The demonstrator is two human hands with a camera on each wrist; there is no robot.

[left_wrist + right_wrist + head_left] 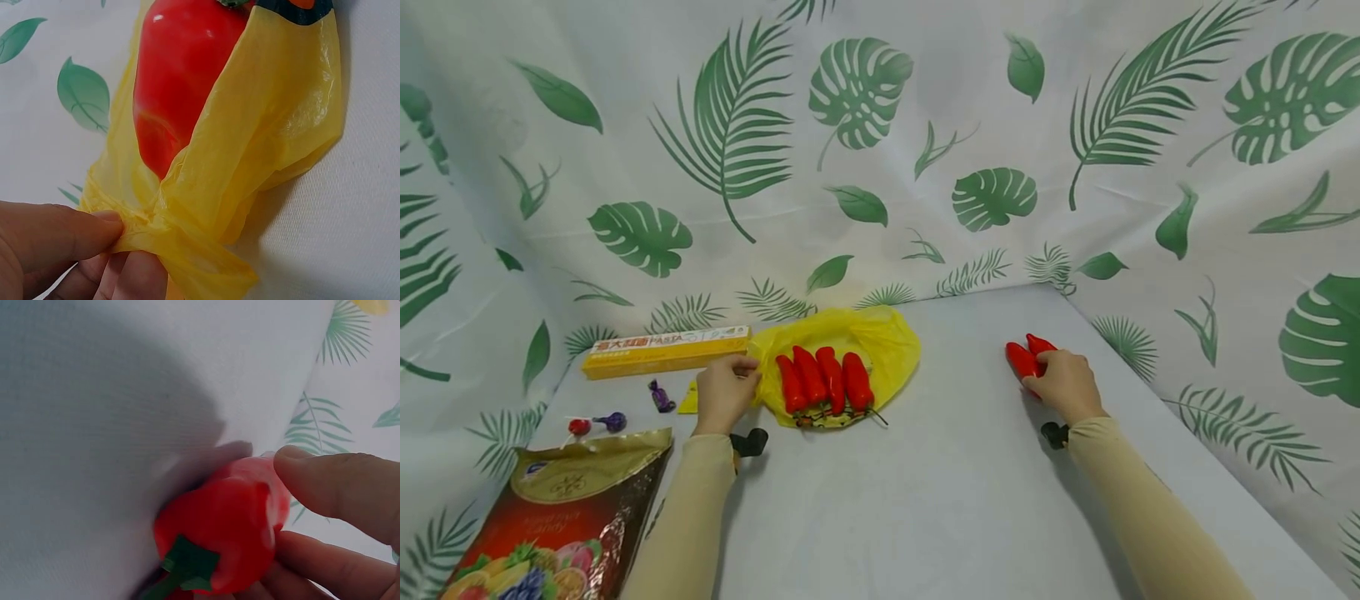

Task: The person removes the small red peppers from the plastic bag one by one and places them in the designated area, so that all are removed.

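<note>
My left hand (pixel 724 398) pinches the gathered edge of a yellow plastic bag (pixel 895 337) between thumb and fingers. In the left wrist view the bag (pixel 275 125) folds around a red pepper (pixel 178 75). Several red peppers (pixel 831 379) lie side by side on the bag, stems toward me. Far to the right, my right hand (pixel 1066 383) grips a red pepper (pixel 1022 362) low at the table; the tip of a second red pepper (pixel 1039 343) shows beyond the fingers. The right wrist view shows the thumb and fingers around a pepper (pixel 219 531) with a green stem.
A yellow pasta box (pixel 666 352) lies at the back left. Nearer are a purple wrapped candy (pixel 661 397), two lollipops, one red (pixel 579 427), one purple (pixel 613 422), and a large candy bag (pixel 557 525). Leaf-printed cloth (pixel 925 167) hangs behind and along the sides.
</note>
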